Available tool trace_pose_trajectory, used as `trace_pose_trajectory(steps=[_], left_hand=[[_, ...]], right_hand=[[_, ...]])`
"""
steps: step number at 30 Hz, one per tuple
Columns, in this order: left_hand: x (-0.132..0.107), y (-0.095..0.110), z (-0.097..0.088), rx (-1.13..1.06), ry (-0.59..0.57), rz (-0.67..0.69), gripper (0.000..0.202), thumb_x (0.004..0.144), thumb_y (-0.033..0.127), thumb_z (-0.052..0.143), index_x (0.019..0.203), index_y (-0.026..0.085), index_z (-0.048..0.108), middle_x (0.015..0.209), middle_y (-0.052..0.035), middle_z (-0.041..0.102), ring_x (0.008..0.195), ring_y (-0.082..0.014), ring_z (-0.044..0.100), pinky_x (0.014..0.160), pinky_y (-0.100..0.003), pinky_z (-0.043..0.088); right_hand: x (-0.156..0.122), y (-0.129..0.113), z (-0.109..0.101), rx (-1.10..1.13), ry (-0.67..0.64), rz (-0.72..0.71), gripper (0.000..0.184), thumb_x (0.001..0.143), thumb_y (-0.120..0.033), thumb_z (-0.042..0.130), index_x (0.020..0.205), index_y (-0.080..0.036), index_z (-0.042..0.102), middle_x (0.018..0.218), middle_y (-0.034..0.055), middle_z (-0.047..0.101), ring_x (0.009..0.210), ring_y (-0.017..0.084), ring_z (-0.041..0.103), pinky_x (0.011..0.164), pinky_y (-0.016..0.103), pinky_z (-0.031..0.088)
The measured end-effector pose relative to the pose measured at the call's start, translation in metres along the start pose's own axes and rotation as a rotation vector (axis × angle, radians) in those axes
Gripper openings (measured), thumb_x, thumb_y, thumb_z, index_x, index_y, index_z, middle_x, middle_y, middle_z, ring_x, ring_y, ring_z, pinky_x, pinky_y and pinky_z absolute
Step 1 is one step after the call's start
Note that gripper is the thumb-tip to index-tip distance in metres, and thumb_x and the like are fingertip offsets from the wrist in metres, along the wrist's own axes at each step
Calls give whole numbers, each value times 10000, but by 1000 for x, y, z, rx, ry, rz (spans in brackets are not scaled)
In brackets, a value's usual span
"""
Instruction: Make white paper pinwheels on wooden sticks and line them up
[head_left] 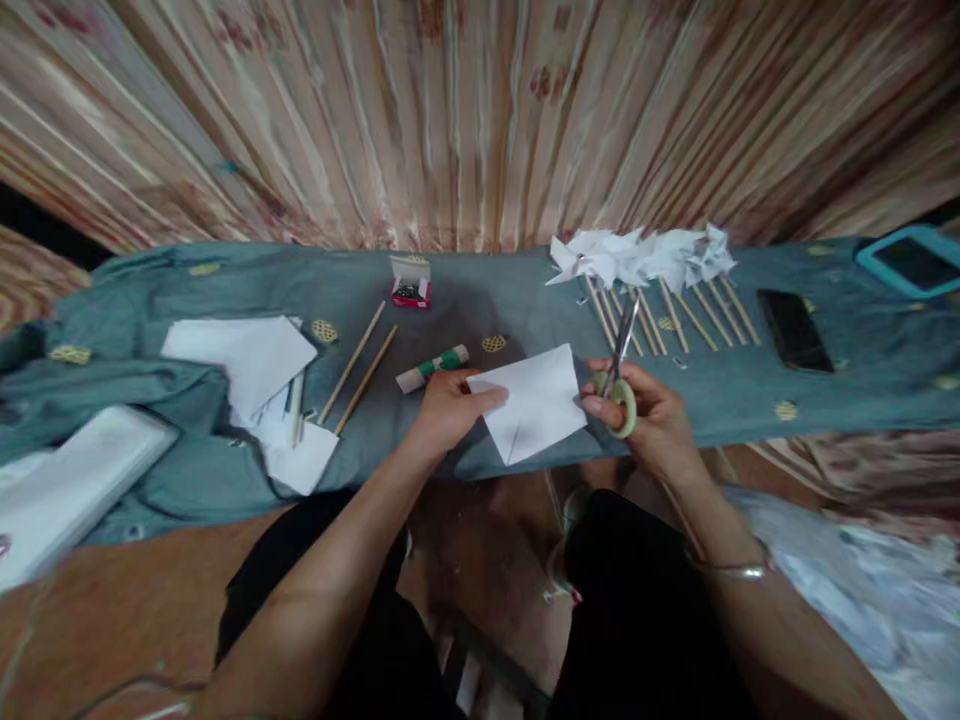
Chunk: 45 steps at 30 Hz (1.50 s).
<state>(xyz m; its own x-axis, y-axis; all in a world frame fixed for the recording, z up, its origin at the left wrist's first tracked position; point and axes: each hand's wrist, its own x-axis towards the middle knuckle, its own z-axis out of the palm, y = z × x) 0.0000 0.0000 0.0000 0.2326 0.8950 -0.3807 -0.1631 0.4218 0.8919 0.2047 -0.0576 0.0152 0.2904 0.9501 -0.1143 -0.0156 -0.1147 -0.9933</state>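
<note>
A folded sheet of white paper (536, 405) is pinched at its left side between the thumb and fingers of my left hand (452, 410). In my right hand (654, 412) is a pair of scissors (624, 345) with pale green handles, its blades pointing up and away from me. The scissors are just right of the paper, and the right fingertips come close to its edge; whether they touch it I cannot tell. Behind my left hand lies a rolled tube (433, 369) with a green band.
White paper pinwheels (645, 257) on sticks lie at the back right, beside a black phone (795, 330). Left are paper pieces (240, 360), two loose sticks (367, 380) and a small red box (410, 290). A blue-framed device (911, 262) sits far right on the grey-green cloth (480, 290).
</note>
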Motion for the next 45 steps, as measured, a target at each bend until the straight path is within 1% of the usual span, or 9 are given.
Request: trace_pose_trajectory(steps=[4,10,13,19,26,33,38,42,45], left_hand=[[-4,-3,2,-13,-43,-5,219,473,249,798,622,126,695,600,-15,679,550,-127,559,562,-254,435],[-11,-7,12,-262,-177,60,433,641,506,752,859,136,704,884,-77,725,890,-239,654,775,-331,507],[-17,-12,22,-298,-211,44,480,610,479,786,944,147,693,947,-80,721,917,-232,649,787,-329,513],[-21,-18,36,-284,-96,-2,368,515,261,836,833,130,706,818,-53,727,752,-164,646,767,-302,519],[-16,-19,36,-292,114,-10,230,513,189,805,704,133,692,706,-41,700,638,-146,617,607,-259,519],[-13,-15,33,-243,173,44,269,519,263,814,702,108,693,669,-37,675,553,-116,562,448,-209,412],[-8,-12,27,-239,179,104,268,528,271,802,689,109,661,628,-12,640,501,-91,512,403,-195,341],[0,-4,17,-270,206,177,266,530,280,800,684,122,652,636,-4,643,506,-90,503,436,-210,365],[4,3,8,-294,257,203,269,528,286,808,699,133,666,685,-20,677,557,-115,554,476,-224,408]], right_hand=[[-4,0,10,-14,3,-18,406,510,-298,870,879,-223,717,650,-56,660,569,81,553,540,208,476],[3,4,13,39,106,-43,387,535,-298,845,884,-227,695,662,-64,642,523,68,517,507,203,432],[8,5,17,89,156,-23,395,528,-316,842,875,-222,680,660,-66,644,499,66,503,490,206,419],[12,9,28,171,156,4,418,499,-311,858,860,-222,666,696,-59,678,563,84,561,553,219,461],[10,17,32,192,103,11,413,505,-324,861,852,-231,657,739,-62,692,616,92,583,620,227,471],[-3,9,37,115,-4,7,396,546,-378,845,875,-224,687,684,-46,684,620,120,584,613,247,484],[-11,16,34,118,-83,34,356,600,-403,834,875,-228,691,685,-39,676,579,97,568,569,224,474],[-22,24,28,92,-248,68,397,715,-497,743,994,-221,678,747,3,700,614,107,593,552,217,464],[-32,27,25,50,-407,74,434,725,-529,725,1017,-213,672,779,28,709,657,127,617,598,239,489]])
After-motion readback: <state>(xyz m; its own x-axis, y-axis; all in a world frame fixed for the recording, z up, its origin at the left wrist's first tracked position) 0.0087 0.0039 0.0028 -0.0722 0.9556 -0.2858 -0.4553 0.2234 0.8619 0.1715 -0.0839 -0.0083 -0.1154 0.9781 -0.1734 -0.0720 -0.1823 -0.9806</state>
